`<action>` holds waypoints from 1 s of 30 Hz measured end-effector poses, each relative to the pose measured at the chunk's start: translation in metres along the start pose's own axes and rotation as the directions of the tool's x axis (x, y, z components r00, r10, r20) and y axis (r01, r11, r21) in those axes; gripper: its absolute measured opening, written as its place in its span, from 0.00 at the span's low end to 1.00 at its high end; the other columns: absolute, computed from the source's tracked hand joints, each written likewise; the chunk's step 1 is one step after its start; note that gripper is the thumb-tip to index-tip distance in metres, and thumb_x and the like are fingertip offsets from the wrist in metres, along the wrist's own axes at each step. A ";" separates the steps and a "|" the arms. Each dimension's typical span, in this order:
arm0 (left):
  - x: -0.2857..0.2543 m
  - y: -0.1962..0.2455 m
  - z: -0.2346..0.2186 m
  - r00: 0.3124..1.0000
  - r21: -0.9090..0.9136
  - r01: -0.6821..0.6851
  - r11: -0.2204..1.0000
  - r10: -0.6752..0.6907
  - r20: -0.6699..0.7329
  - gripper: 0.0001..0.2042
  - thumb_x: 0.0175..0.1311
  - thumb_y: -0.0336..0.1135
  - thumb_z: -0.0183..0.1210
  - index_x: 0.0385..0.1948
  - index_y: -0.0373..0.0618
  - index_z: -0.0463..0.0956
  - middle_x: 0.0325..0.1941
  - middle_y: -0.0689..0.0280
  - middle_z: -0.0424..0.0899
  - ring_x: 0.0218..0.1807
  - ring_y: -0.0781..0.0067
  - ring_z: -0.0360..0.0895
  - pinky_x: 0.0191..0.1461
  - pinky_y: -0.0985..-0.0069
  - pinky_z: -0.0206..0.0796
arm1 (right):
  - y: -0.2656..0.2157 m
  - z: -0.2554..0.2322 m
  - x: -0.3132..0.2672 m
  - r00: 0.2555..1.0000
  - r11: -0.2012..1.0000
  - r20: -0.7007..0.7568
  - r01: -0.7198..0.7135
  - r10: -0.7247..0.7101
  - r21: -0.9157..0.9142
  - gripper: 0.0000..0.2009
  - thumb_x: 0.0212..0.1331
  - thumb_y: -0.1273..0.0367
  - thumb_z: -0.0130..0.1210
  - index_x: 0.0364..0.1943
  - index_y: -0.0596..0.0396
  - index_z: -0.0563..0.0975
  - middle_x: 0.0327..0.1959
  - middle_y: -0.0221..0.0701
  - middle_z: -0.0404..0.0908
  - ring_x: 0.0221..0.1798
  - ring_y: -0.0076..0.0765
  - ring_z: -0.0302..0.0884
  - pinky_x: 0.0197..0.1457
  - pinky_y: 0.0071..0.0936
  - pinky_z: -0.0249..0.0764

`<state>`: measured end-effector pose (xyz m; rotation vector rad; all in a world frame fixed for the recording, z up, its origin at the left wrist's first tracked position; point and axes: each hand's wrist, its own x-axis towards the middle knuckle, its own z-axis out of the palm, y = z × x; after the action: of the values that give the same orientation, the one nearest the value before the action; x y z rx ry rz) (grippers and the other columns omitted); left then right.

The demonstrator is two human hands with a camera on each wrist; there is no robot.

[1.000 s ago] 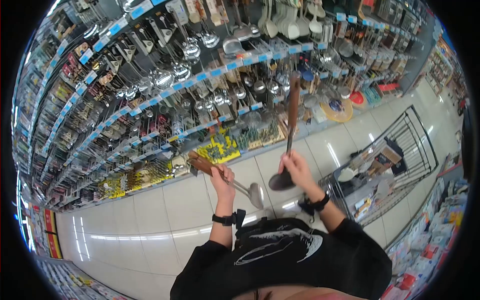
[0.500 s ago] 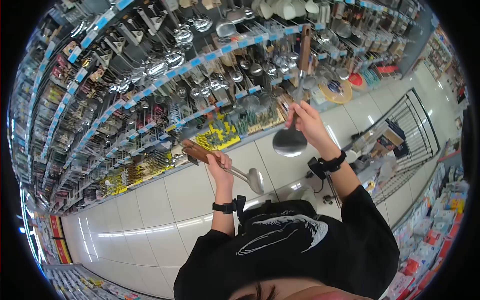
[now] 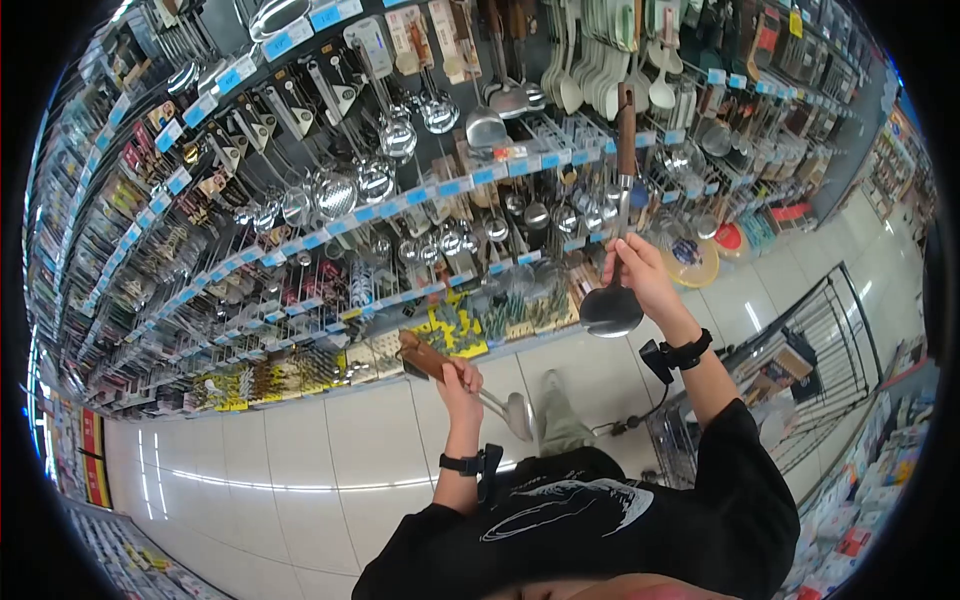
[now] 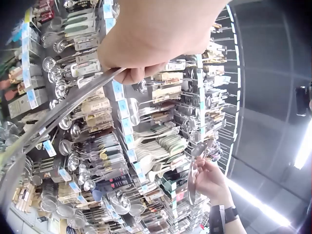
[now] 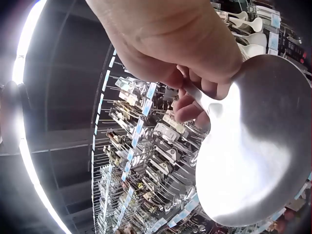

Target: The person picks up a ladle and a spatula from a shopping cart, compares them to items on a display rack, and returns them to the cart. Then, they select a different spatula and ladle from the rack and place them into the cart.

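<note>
My right hand [image 3: 645, 275] grips a wok spatula [image 3: 611, 312] by its metal shaft, just above the head. The spatula's wooden handle [image 3: 627, 135] points up toward the shelves, and its broad, shiny head fills much of the right wrist view. Lower and to the left, my left hand [image 3: 460, 392] holds long utensils near their wooden handles [image 3: 425, 356], the handles pointing up and left. A serving spoon's bowl [image 3: 519, 416] sticks out at the lower right of that hand. Two metal shafts [image 4: 63, 108] run side by side in the left wrist view.
Shelves [image 3: 420, 195] of hanging ladles, spoons and spatulas stretch along the front. A wire shopping cart [image 3: 830, 330] with goods in it stands at my right. Pale tiled floor [image 3: 290, 450] lies below, and another stocked shelf [image 3: 860, 500] runs behind the cart.
My right hand has risen with the wok spatula and moved to the right, and the spatula's head has turned. The left hand keeps its hold, shifting slightly. The head view has tilted.
</note>
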<state>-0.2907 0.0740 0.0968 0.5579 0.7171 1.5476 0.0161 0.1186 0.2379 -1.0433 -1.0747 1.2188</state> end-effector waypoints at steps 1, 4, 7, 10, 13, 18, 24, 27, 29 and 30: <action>0.009 -0.001 0.002 1.000 -0.017 -0.008 1.000 0.008 -0.012 0.19 0.63 0.56 0.50 0.27 0.49 0.63 0.17 0.74 0.57 0.17 0.81 0.53 0.23 0.82 0.46 | -0.004 -0.003 0.020 1.000 0.999 0.009 0.015 -0.015 -0.035 0.09 0.68 0.65 0.40 0.36 0.54 0.70 0.25 0.26 0.73 0.28 0.21 0.72 0.29 0.14 0.65; 0.040 0.001 0.009 0.997 0.044 -0.050 0.998 0.052 -0.052 0.19 0.63 0.55 0.51 0.27 0.49 0.63 0.17 0.73 0.57 0.16 0.81 0.53 0.22 0.82 0.47 | -0.010 -0.005 0.088 0.997 0.994 0.027 0.068 -0.066 -0.085 0.09 0.68 0.64 0.40 0.36 0.53 0.71 0.24 0.25 0.73 0.26 0.19 0.70 0.26 0.12 0.60; 0.082 -0.001 0.014 0.989 0.103 -0.101 0.990 0.111 -0.101 0.18 0.64 0.54 0.50 0.28 0.49 0.62 0.17 0.73 0.57 0.16 0.81 0.53 0.22 0.81 0.47 | -0.023 -0.002 0.157 0.983 0.981 0.077 0.176 -0.169 -0.085 0.10 0.68 0.66 0.41 0.35 0.58 0.71 0.21 0.25 0.72 0.23 0.20 0.69 0.28 0.17 0.64; 0.126 -0.003 0.032 0.978 0.153 -0.132 0.979 0.153 -0.138 0.17 0.65 0.52 0.49 0.28 0.49 0.62 0.17 0.72 0.57 0.16 0.80 0.53 0.22 0.80 0.48 | -0.024 -0.005 0.219 0.954 0.959 0.151 0.273 -0.259 -0.079 0.10 0.67 0.67 0.42 0.34 0.59 0.70 0.21 0.26 0.71 0.23 0.20 0.69 0.29 0.19 0.67; 0.168 -0.011 0.050 0.981 0.096 -0.154 0.983 0.164 -0.108 0.17 0.66 0.51 0.49 0.28 0.48 0.62 0.18 0.71 0.57 0.17 0.79 0.54 0.22 0.80 0.48 | -0.031 -0.005 0.262 0.930 0.947 0.206 0.318 -0.303 -0.043 0.10 0.67 0.68 0.41 0.33 0.59 0.70 0.20 0.26 0.71 0.22 0.20 0.68 0.28 0.19 0.66; 0.212 -0.022 0.074 0.970 0.090 -0.224 0.970 0.231 -0.072 0.17 0.65 0.52 0.49 0.29 0.47 0.62 0.18 0.71 0.57 0.17 0.78 0.54 0.22 0.79 0.48 | -0.035 -0.007 0.304 0.918 0.945 0.266 0.321 -0.293 -0.066 0.09 0.67 0.69 0.39 0.33 0.59 0.69 0.21 0.26 0.70 0.23 0.19 0.68 0.29 0.18 0.67; 0.225 -0.033 0.088 0.973 0.109 -0.221 0.969 0.227 -0.042 0.13 0.65 0.46 0.51 0.30 0.47 0.63 0.21 0.72 0.59 0.20 0.81 0.55 0.23 0.82 0.48 | -0.039 -0.004 0.317 0.890 0.925 0.297 0.377 -0.347 -0.052 0.09 0.67 0.69 0.40 0.34 0.59 0.69 0.22 0.25 0.69 0.23 0.18 0.67 0.30 0.18 0.67; 0.231 -0.037 0.086 0.969 0.098 -0.224 0.970 0.232 -0.087 0.13 0.65 0.46 0.51 0.31 0.47 0.62 0.21 0.71 0.59 0.20 0.81 0.55 0.24 0.81 0.48 | -0.037 -0.004 0.325 0.878 0.910 0.310 0.406 -0.364 -0.084 0.09 0.67 0.69 0.39 0.34 0.59 0.69 0.21 0.25 0.69 0.23 0.18 0.67 0.29 0.17 0.66; 0.235 -0.036 0.088 0.973 0.050 -0.221 0.974 0.223 -0.055 0.13 0.66 0.45 0.50 0.31 0.47 0.62 0.21 0.71 0.60 0.20 0.80 0.56 0.24 0.81 0.49 | -0.037 -0.001 0.327 0.883 0.921 0.313 0.386 -0.350 -0.058 0.09 0.67 0.69 0.39 0.34 0.59 0.69 0.21 0.25 0.69 0.23 0.18 0.67 0.29 0.17 0.66; 0.238 -0.037 0.087 0.975 0.051 -0.215 0.975 0.217 -0.052 0.13 0.66 0.45 0.50 0.31 0.47 0.62 0.21 0.71 0.60 0.20 0.80 0.56 0.24 0.81 0.49 | -0.037 0.000 0.327 0.886 0.930 0.317 0.365 -0.337 -0.032 0.09 0.67 0.69 0.39 0.34 0.59 0.69 0.21 0.25 0.69 0.22 0.18 0.67 0.29 0.17 0.66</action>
<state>-0.2275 0.3214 0.1155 0.6441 0.7556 1.7591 0.0363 0.4427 0.2934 -0.6939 -1.5031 1.0599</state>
